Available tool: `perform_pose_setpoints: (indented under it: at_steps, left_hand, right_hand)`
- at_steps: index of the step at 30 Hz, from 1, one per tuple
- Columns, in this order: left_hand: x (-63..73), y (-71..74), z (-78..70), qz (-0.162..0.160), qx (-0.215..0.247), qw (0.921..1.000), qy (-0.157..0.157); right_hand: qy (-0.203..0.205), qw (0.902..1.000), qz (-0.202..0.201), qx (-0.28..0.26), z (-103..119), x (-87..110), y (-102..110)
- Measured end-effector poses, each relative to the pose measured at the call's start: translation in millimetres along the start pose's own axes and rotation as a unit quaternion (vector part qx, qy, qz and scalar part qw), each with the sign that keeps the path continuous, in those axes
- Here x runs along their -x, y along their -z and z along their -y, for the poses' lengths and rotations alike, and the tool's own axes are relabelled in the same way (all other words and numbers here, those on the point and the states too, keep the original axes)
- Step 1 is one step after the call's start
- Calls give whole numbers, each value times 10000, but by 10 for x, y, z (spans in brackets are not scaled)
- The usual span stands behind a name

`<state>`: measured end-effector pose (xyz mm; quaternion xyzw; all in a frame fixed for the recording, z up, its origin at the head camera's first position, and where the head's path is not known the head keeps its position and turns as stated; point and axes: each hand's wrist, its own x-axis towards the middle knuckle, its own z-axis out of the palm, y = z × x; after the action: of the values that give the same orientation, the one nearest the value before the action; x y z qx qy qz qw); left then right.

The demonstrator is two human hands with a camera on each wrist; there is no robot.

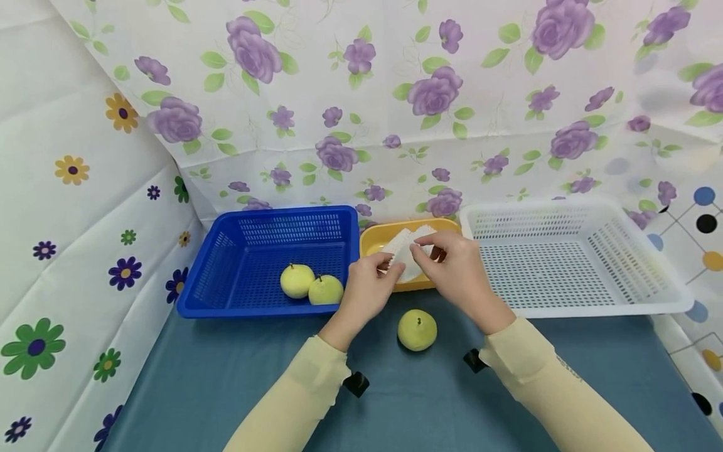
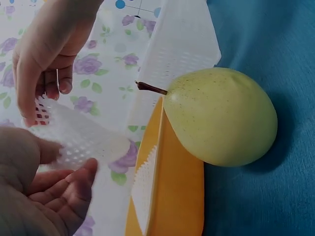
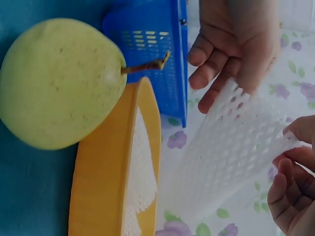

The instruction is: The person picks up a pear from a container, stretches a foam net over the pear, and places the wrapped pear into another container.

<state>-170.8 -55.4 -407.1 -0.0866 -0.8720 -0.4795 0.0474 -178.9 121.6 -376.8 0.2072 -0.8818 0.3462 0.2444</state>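
A white foam fruit net (image 1: 407, 256) is held between both hands above the yellow basket (image 1: 415, 285). My left hand (image 1: 369, 285) pinches its left edge between thumb and fingers. On the opposite edge, thumb and fingertips of my right hand (image 1: 456, 267) pinch the mesh. In the right wrist view the net (image 3: 231, 142) looks flattened, its diamond holes plain to see. A yellow-green pear (image 1: 417, 330) with a dark stem stands on the table just in front of the yellow basket, below the hands. More white foam netting (image 3: 140, 177) lies inside that basket.
At the left stands a blue basket (image 1: 260, 312) with two pears (image 1: 297, 280) near its front right corner. A white basket (image 1: 587, 309) is at the right. Flowered sheeting (image 1: 339, 94) hangs behind, and a blue-green cloth (image 1: 226, 376) covers the table.
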Motion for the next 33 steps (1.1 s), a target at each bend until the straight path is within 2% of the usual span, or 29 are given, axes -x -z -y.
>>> perform_pose_setpoints:
  at_steps: [5,9,11,13,16,19,24,30,33]
  left_hand:
    - [-13,19,11,-725,231,9971,-64]
    - [-26,38,-4,-1311,397,9905,-72]
    - [-27,44,-15,-1510,579,9868,-67]
    - [-25,47,-22,-1686,767,9826,-110]
    - [-19,41,-21,-1899,922,9772,-210]
    - [-9,26,-16,-1937,1116,9741,-329]
    - [7,3,-19,-1820,1490,9704,-540]
    - [19,-3,-30,-2010,1716,9611,-797]
    - [21,-3,-37,-2007,1762,9597,-873]
  right_hand:
    - [-224,9963,-48,-828,40,76,8]
    - [-653,9855,-266,-1545,23,138,0]
    - [-948,9775,-187,-1876,3,153,-6]
    - [-1356,9654,118,-2225,-23,161,-12]
    - [-2081,9396,719,-2620,-61,162,-23]
    - [-2627,9135,1279,-2832,-80,160,-36]
    - [-3049,8849,1764,-3047,-59,145,-34]
    - [-3349,8563,2297,-3192,-152,164,-79]
    - [-3335,8339,2654,-3507,-158,164,-77]
